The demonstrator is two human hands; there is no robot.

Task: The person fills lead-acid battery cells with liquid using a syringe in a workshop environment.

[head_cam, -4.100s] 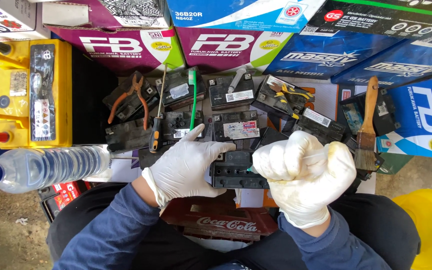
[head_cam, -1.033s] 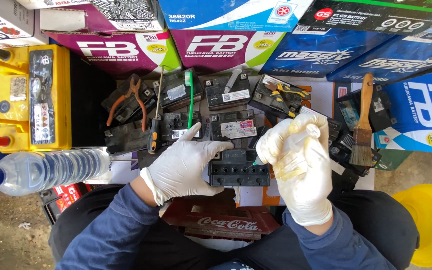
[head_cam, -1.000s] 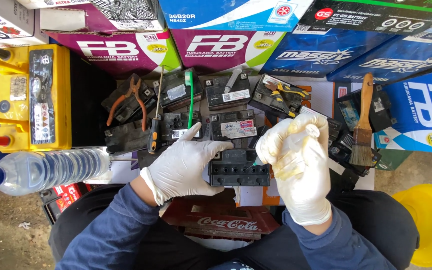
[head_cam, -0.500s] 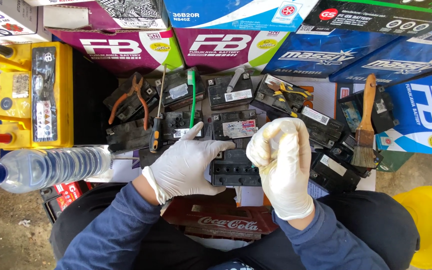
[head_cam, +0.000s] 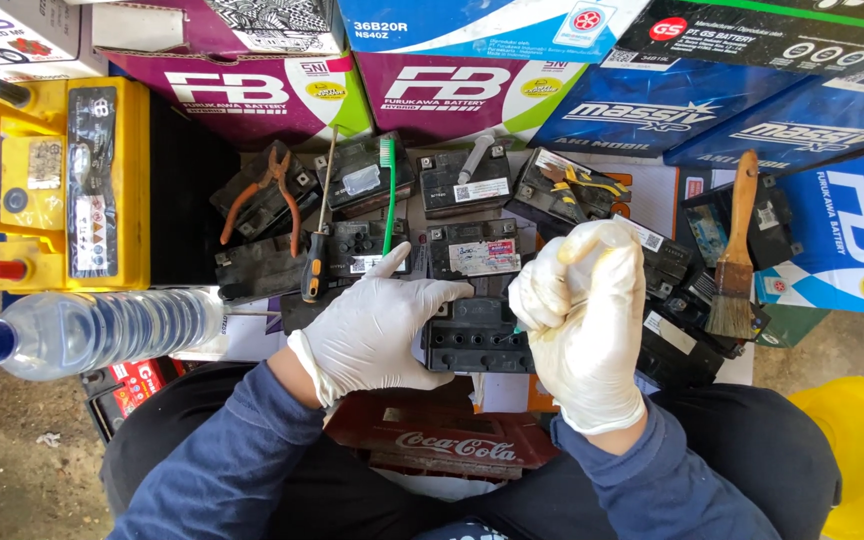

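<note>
Head view: a small black battery (head_cam: 477,335) lies directly in front of the person, between both gloved hands, its long axis running left to right. The left hand (head_cam: 377,325) rests spread and flat on the battery's left end, pressing it down rather than gripping. The right hand (head_cam: 582,320) is curled closed around a thin tool with a greenish tip, poised just over the battery's right end, touching or nearly so. Both hands are equally near. A green toothbrush (head_cam: 388,195), screwdriver (head_cam: 314,250) and paintbrush (head_cam: 734,260) lie beyond, among more batteries.

Single head-worn view, straight down, close over lap and small black batteries (head_cam: 477,335).
</note>
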